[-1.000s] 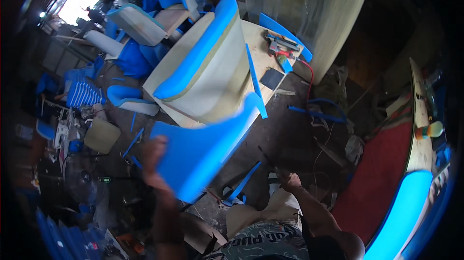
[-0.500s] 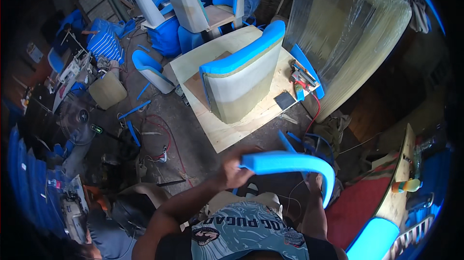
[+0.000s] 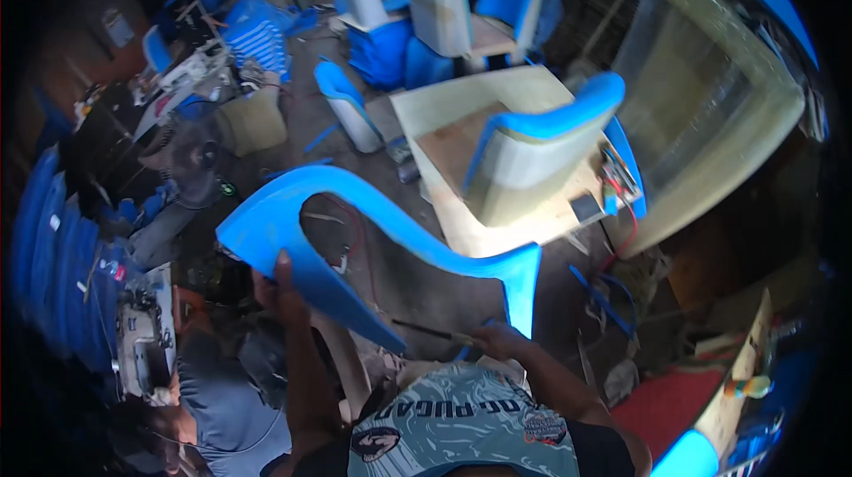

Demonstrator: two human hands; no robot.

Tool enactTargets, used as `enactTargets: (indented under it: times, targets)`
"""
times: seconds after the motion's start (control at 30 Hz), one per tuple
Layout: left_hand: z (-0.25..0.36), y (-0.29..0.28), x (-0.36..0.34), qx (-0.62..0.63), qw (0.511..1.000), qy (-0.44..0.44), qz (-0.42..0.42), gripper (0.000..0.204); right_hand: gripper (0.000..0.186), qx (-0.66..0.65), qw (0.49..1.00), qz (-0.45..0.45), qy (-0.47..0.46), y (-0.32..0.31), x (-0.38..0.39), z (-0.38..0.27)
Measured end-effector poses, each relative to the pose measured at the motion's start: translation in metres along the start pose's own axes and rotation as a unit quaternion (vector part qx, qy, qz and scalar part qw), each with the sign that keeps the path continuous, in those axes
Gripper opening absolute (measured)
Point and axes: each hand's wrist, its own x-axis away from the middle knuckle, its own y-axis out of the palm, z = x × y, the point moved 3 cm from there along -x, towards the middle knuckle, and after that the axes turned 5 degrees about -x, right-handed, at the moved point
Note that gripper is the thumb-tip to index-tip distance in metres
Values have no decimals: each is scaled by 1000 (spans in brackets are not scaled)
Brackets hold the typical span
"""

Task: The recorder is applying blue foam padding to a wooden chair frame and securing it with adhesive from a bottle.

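Observation:
A curved, cut-out strip of blue foam (image 3: 328, 177) arches across the middle in front of me, its ends hanging down. My left hand (image 3: 280, 286) is closed on the foam at its left side. My right hand (image 3: 493, 339) grips a long, thin, dark blade tool (image 3: 426, 328), which points left beneath the foam, near the foam's right end. Beyond the foam, an upholstered chair shell (image 3: 524, 171) with blue top padding stands on a plywood table (image 3: 453, 95). A staple gun with red hose (image 3: 619, 180) lies at the table's right side.
A person (image 3: 222, 406) bends at a machine (image 3: 142, 326) at lower left, beside stacked blue material (image 3: 53, 246). A fan (image 3: 197, 162) stands left, chair shells (image 3: 435, 7) behind the table, a wrapped panel (image 3: 710, 113) at right, a red-covered board (image 3: 657, 397) at lower right.
The foam has swung left and opened into a wide arch, my left hand moving left with it. My right hand has moved left, and the blade now shows. The view has shifted.

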Motion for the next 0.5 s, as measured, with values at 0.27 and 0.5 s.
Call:
enactTargets:
  times: [0.27, 0.5]
  targets:
    - [90, -75, -103, -57, 991, 81, 91, 26, 39, 36, 983, -138, 113, -14, -35, -57]
    - [107, -7, -165, -132, 965, 224, 27, 26, 33, -49, 989, -2, 136, -58, -84, -33]
